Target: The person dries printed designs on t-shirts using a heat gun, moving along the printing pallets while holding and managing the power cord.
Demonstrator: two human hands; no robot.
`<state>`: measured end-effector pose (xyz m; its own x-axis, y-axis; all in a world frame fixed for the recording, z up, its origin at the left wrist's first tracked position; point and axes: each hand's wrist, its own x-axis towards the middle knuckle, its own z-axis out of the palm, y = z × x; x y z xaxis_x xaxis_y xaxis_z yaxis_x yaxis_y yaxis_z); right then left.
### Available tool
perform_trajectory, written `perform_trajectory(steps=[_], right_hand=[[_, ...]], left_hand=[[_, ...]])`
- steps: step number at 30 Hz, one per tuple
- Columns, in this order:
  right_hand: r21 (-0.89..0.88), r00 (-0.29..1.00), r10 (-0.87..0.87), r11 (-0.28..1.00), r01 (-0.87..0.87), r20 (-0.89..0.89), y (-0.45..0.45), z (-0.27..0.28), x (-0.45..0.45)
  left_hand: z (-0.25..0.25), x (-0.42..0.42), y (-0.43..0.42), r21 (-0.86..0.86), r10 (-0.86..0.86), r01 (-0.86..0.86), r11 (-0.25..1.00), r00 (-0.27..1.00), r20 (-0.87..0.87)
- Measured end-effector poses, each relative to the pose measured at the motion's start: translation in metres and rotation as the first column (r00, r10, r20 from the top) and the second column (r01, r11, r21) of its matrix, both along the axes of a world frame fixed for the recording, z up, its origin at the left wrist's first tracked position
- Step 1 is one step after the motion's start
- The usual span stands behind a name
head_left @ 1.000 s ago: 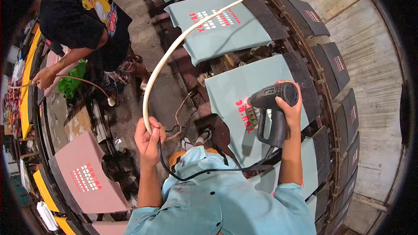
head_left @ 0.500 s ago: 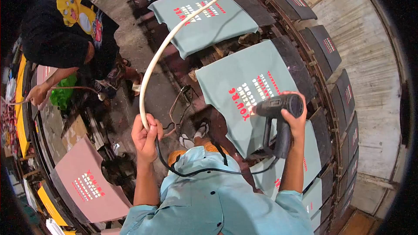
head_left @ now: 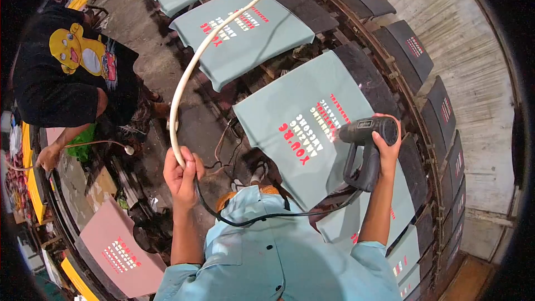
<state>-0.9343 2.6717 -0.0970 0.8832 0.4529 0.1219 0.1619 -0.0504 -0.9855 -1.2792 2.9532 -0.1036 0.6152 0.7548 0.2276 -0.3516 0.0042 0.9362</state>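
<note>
My right hand point(head_left: 388, 144) is wrapped around a black heat gun point(head_left: 365, 166), whose nozzle points left over the print on a grey-green fabric panel point(head_left: 267, 108). Red and white lettering covers part of that panel. In my left hand point(head_left: 183, 177), closed at chest height, is the power cord. Its thick white length point(head_left: 192, 67) runs up and away past the panels, while a thin black length point(head_left: 256, 222) sags across my front to the heat gun's handle.
More printed grey-green panels point(head_left: 251, 33) lie along the rack on my right, beside dark panels point(head_left: 412, 56). A pink printed panel point(head_left: 120, 251) lies at lower left. Across the aisle, a co-worker in a black shirt point(head_left: 56, 89) holds a thin cord point(head_left: 95, 144). Cables trail on the floor.
The view has shifted along the rack, so the panels sit farther left. The heat gun's nozzle has moved toward the upper lines of print. Both hands keep their grip.
</note>
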Motion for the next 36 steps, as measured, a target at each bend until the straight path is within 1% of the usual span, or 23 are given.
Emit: perform_trajectory(steps=[1,4,5,8,9,12,13,16,17,20,21,24,25,28,29,32,33,36], right_hand=[[0.007,1.0,0.027,1.0,-0.027,0.001,0.002,0.0,0.003],[0.029,0.973,0.227,0.973,-0.228,0.039,0.015,0.0,0.009],[0.027,0.969,0.243,0.969,-0.244,0.05,0.019,0.0,0.015],[0.083,0.978,0.21,0.974,-0.21,0.008,0.04,0.009,0.016],[0.077,0.963,0.267,0.96,-0.268,0.021,0.044,0.007,0.019],[0.093,0.95,0.311,0.947,-0.308,-0.018,0.064,0.012,0.023],[0.171,0.962,0.267,0.952,-0.254,-0.059,0.074,0.01,0.025],[0.087,0.94,0.337,0.937,-0.34,0.046,0.092,-0.001,0.039],[0.08,0.925,0.376,0.922,-0.38,0.059,0.097,-0.001,0.039],[0.139,0.949,0.316,0.939,-0.313,0.006,0.108,-0.002,0.045],[0.125,0.962,0.274,0.954,-0.271,-0.005,0.11,0.001,0.044],[0.098,0.927,0.373,0.922,-0.374,0.036,0.104,0.004,0.037],[0.114,0.928,0.372,0.922,-0.369,0.001,0.102,0.006,0.032],[0.037,0.981,0.167,0.986,-0.164,-0.103,0.092,0.014,0.03],[0.063,0.982,0.181,0.982,-0.177,-0.055,0.085,0.01,0.032],[0.075,0.946,0.322,0.943,-0.323,0.024,0.062,0.003,0.025],[0.065,0.952,0.307,0.95,-0.306,-0.006,0.055,0.005,0.021],[0.029,0.99,0.139,0.99,-0.138,-0.009,0.03,0.005,0.014]], left_hand=[[0.001,0.003,0.0,0.007,0.012,-0.012,1.0,1.0,0.002],[0.003,0.01,0.001,0.003,0.043,-0.043,0.999,0.999,0.011],[0.003,0.011,0.0,0.007,0.053,-0.053,0.999,0.999,0.012],[0.005,0.012,0.0,0.017,0.079,-0.08,0.997,0.997,0.023],[0.005,0.012,0.0,0.019,0.084,-0.084,0.996,0.996,0.028],[0.005,0.011,0.002,0.024,0.102,-0.103,0.994,0.994,0.034],[0.005,0.011,0.002,0.022,0.11,-0.111,0.994,0.993,0.035],[0.006,0.014,0.003,0.039,0.171,-0.172,0.984,0.985,0.019],[0.007,0.013,0.005,0.047,0.164,-0.164,0.985,0.986,0.017],[0.008,0.01,0.01,0.054,0.136,-0.137,0.989,0.991,0.014],[0.007,0.011,0.012,0.05,0.129,-0.13,0.99,0.991,0.021],[0.01,0.016,0.02,0.05,0.116,-0.117,0.992,0.993,0.024],[0.01,0.018,0.021,0.048,0.108,-0.109,0.993,0.994,0.018],[0.009,0.023,0.026,0.032,0.079,-0.081,0.996,0.995,0.06],[0.013,0.027,0.026,0.034,0.096,-0.098,0.995,0.994,0.048],[0.011,0.032,0.031,0.014,0.089,-0.09,0.996,0.994,0.06],[0.009,0.031,0.036,0.033,0.054,-0.057,0.998,0.996,0.067],[0.007,0.035,0.043,0.058,0.01,-0.014,0.998,0.997,0.074]])
